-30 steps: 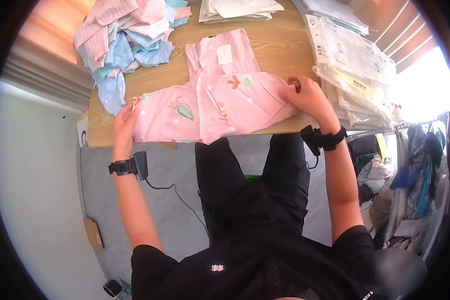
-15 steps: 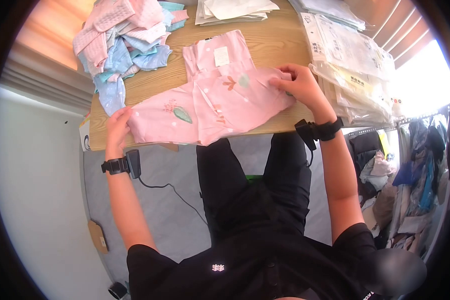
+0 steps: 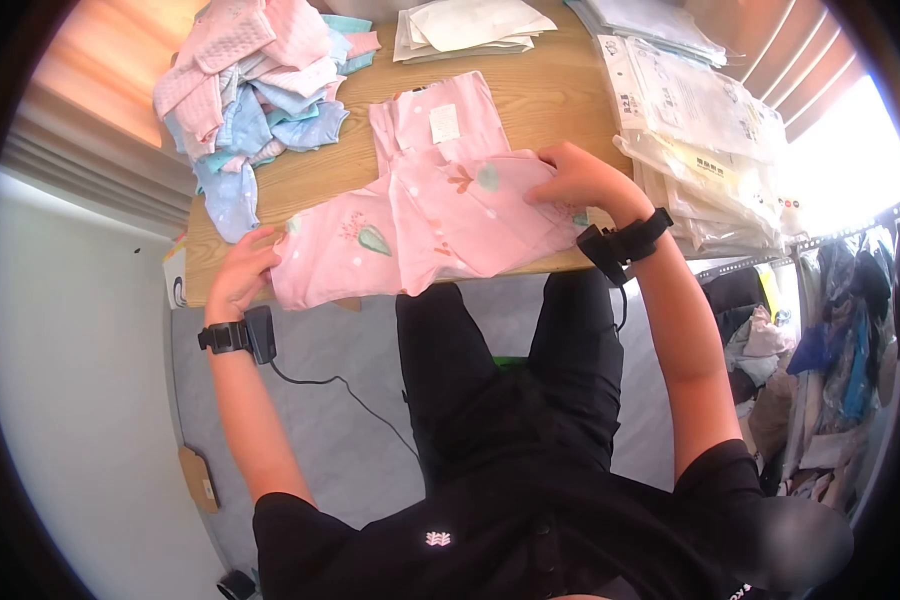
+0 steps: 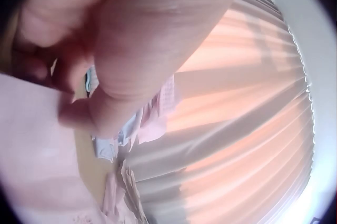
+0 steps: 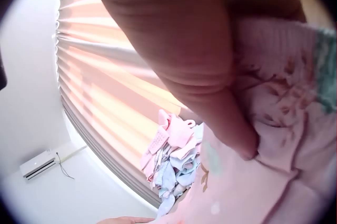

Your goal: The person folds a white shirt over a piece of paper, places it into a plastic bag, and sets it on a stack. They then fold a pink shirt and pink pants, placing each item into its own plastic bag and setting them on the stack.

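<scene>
A pink garment (image 3: 440, 215) with leaf prints lies across the table's near edge, its narrower upper part with a white label (image 3: 444, 123) pointing away. My left hand (image 3: 242, 272) pinches its left end; in the left wrist view the thumb and fingers of that hand (image 4: 131, 40) meet at the edge of the pink cloth (image 4: 37, 145). At the right end my right hand (image 3: 592, 184) grips the fabric, thumb on top. The right wrist view has the right thumb pressing into gathered pink cloth (image 5: 237, 187), with the other fingertips hidden.
Pink and blue garments (image 3: 240, 110) are heaped at the back left of the wooden table (image 3: 355, 120). White sheets (image 3: 470, 28) lie at the back. Stacked plastic packages (image 3: 705, 130) line the right side. A cable hangs from each wrist camera.
The garment's left end has shifted slightly right and its lower left edge hangs lower. My right hand has moved a little left and turned, still on the cloth.
</scene>
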A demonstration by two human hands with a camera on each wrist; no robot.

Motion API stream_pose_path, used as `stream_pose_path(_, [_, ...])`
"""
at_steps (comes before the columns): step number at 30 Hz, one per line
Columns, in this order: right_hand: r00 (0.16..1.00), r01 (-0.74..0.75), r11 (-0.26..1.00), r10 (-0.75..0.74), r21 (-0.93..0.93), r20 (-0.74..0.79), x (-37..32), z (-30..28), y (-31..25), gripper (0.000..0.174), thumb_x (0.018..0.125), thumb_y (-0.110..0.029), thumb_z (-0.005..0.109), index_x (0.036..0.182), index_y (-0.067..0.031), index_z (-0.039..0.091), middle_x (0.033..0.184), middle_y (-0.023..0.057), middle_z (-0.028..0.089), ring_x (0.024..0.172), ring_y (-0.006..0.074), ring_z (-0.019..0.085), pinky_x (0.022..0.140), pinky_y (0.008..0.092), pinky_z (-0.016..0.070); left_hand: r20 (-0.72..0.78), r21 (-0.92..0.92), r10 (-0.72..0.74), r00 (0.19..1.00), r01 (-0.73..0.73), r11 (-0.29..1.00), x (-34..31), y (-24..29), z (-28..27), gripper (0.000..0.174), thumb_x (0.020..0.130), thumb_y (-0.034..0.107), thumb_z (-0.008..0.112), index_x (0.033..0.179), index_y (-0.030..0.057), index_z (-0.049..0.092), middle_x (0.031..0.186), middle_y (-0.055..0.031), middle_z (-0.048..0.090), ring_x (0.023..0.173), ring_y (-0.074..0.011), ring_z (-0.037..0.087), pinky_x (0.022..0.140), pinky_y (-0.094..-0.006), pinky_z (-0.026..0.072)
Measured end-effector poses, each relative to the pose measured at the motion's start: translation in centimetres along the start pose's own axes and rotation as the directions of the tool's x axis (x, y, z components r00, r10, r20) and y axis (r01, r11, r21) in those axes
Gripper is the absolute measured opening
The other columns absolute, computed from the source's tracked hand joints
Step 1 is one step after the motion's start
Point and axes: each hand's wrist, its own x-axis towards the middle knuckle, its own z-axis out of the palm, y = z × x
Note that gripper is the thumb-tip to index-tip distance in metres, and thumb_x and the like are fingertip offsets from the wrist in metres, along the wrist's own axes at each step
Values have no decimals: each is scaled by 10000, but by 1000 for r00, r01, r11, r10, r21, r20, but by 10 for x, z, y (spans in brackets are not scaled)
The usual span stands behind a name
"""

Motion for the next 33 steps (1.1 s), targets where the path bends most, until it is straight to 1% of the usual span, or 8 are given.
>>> stream_pose_path(6, [932, 141, 971, -65, 192, -355, -22, -21, -14, 293, 759, -13, 715, 1049, 23, 684, 815, 84, 686, 709, 138, 630, 653, 274, 493, -154, 4, 324, 934, -327, 945, 9, 20, -6, 495, 891, 8, 560, 1378, -24, 480, 1255, -91, 603, 1097, -186, 583, 949, -341, 472])
stream_pose_path(12, [569, 426, 869, -473, -251, -673, -57, -26, -25, 182, 732, 5, 706, 905, -44, 679, 835, 81, 602, 784, 244, 596, 701, 347, 482, -263, 22, 683, 681, -704, 710, -26, 49, 16, 330, 870, -49, 593, 1199, -21, 605, 1101, -73, 671, 1089, -142, 591, 970, -297, 451])
stream_pose_path(15, [555, 344, 771, -628, -536, -546, -63, -5, -5, 174, 694, 38, 659, 834, -62, 639, 852, 77, 572, 881, 285, 571, 783, 387, 471, -120, 215, 772, 624, -743, 634, 8, -4, -16, 237, 860, -80, 605, 1076, -5, 670, 1067, -84, 700, 1112, -145, 598, 997, -296, 439])
stream_pose_path(17, [683, 251, 776, -566, -578, -462, -64, 20, 17, 183, 693, 46, 610, 834, -70, 612, 951, 89, 563, 989, 310, 542, 846, 428, 453, 50, 451, 851, 524, -771, 448, 20, -31, -11, 208, 857, -100, 596, 1002, 6, 699, 1060, -91, 712, 1109, -157, 612, 1001, -298, 441])
stream_pose_path(20, [800, 210, 805, -468, -555, -375, -75, 41, 30, 248, 719, -1, 622, 961, -53, 635, 1106, 109, 561, 1104, 319, 525, 899, 415, 456, -9, 694, 764, 645, -546, 469, 20, -58, -1, 191, 874, -97, 555, 927, 7, 706, 1077, -90, 708, 1075, -205, 641, 992, -314, 458])
stream_pose_path(23, [800, 230, 796, -482, -559, -357, -100, 32, 21, 342, 769, -108, 684, 1094, -14, 631, 1151, 144, 576, 1118, 352, 542, 924, 422, 466, -161, 523, 672, 722, -515, 679, 17, -76, 5, 182, 903, -82, 531, 988, -22, 681, 1078, -118, 701, 1057, -205, 650, 958, -311, 477])
stream_pose_path(26, [773, 2, 979, -130, -202, -621, -93, 34, 11, 519, 788, -284, 753, 1171, 33, 604, 1192, 210, 577, 1096, 394, 564, 918, 440, 483, -337, 325, 552, 763, -455, 829, 15, -71, 19, 166, 932, 25, 590, 1073, -47, 641, 1067, -147, 692, 991, -186, 661, 880, -300, 507])
stream_pose_path(33, [827, -152, 970, 21, -188, -561, -49, 41, 29, 633, 749, -435, 779, 1107, 46, 576, 1041, 249, 654, 964, 418, 629, 846, 459, 518, -298, 552, 272, 915, -68, 831, 21, -24, 62, 549, 810, 347, 791, 1128, -56, 599, 925, -127, 698, 766, -173, 656, 696, -309, 525])
